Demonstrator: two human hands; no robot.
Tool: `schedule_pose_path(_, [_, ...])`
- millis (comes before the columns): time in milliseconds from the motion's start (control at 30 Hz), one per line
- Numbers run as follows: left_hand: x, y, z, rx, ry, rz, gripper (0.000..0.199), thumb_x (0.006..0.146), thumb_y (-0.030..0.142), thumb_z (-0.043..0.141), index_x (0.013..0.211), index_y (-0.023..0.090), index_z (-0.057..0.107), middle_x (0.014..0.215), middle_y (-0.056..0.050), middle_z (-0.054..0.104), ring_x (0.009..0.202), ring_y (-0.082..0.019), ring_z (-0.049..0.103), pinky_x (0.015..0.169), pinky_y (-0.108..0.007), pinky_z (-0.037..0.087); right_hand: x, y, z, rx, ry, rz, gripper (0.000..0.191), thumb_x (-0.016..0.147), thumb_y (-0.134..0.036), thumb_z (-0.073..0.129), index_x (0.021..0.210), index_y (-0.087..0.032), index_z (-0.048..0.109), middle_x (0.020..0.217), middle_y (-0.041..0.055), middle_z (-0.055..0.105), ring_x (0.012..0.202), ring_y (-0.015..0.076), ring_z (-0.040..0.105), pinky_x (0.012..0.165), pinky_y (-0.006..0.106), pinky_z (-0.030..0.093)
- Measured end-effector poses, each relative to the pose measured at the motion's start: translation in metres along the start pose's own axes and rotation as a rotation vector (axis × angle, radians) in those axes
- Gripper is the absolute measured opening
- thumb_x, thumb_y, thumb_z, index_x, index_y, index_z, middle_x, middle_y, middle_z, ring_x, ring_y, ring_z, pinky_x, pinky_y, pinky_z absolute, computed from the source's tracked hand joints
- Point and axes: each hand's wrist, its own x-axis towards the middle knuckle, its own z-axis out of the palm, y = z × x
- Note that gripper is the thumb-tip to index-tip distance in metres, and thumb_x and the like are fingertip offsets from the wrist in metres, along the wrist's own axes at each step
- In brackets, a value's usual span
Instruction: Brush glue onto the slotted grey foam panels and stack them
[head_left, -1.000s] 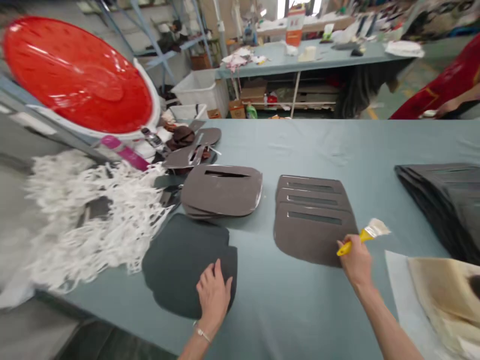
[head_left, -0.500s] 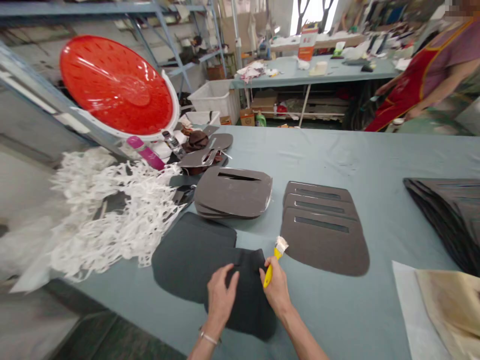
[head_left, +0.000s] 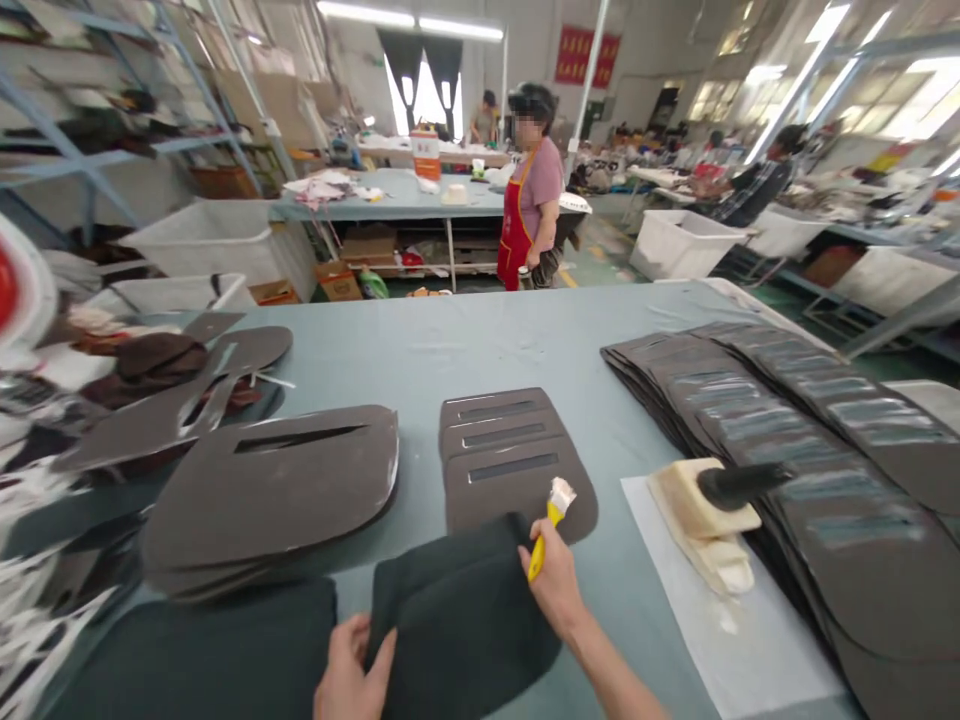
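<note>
Head camera was the view I had, and I read the scene across it from left to right. At the far left, a crumpled brown piece of material (head_left: 161, 362) lay near a flat slotted template (head_left: 169, 420) on the blue-grey desk (head_left: 420, 340). Along the near edge lay a dark fabric panel (head_left: 202, 650), and above it sat a stack of grey-brown slotted panels (head_left: 270, 495). The person's left hand (head_left: 349, 675) came in at the bottom, its fingers (head_left: 381, 648) against the lower edge of a second dark fabric panel (head_left: 457, 600). I could not tell whether they pinched it. That panel lay over the first one's right side and just below a smaller overlapped row of slotted panels (head_left: 517, 470). Past the far edge of the desk stood a co-worker in a red apron (head_left: 516, 250). The right hand (head_left: 555, 585) was closed around the yellow handle of a paintbrush (head_left: 544, 535), its white bristles pointing up, beside the second dark panel. Further right, a cream block (head_left: 694, 510) sat on a white sheet (head_left: 697, 600), with a black-tipped object (head_left: 739, 486) across it. A long fanned stack of slotted panels (head_left: 795, 450) ran along the right side.
</note>
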Motion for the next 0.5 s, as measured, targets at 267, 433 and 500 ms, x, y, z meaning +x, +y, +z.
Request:
schedule_pose_path(267, [0.038, 0.099, 0.104, -0.104, -0.001, 0.381, 0.056, 0.078, 0.035, 0.05, 0.128, 0.015, 0.034, 0.112, -0.013, 0.054, 0.106, -0.025, 0.054, 0.094, -0.045, 0.045, 0.075, 0.082, -0.054, -0.272, 0.137, 0.144, 0.015, 0.074, -0.026, 0.046, 0.088, -0.021, 0.043, 0.073, -0.0003, 0.052, 0.061, 0.0154, 0.051, 0.059, 0.025, 0.037])
schedule_pose_path(433, [0.038, 0.103, 0.12, -0.042, 0.098, 0.468, 0.047, 0.081, 0.023, 0.045, 0.126, 0.015, 0.035, 0.114, -0.011, 0.046, 0.109, -0.023, 0.049, 0.097, -0.045, 0.043, 0.088, 0.097, -0.058, -0.344, 0.107, 0.105, 0.014, 0.076, -0.026, 0.042, 0.088, -0.02, 0.044, 0.076, 0.0036, 0.055, 0.064, 0.0174, 0.054, 0.059, 0.027, 0.039])
schedule_pose_path(500, [0.031, 0.105, 0.119, -0.026, 0.096, 0.46, 0.043, 0.08, 0.018, 0.044, 0.122, 0.017, 0.039, 0.112, -0.01, 0.045, 0.109, -0.022, 0.049, 0.096, -0.043, 0.044, 0.088, 0.099, -0.059, -0.374, 0.098, 0.061, 0.014, 0.078, -0.029, 0.042, 0.088, -0.02, 0.046, 0.077, 0.0068, 0.057, 0.066, 0.0196, 0.055, 0.058, 0.029, 0.039])
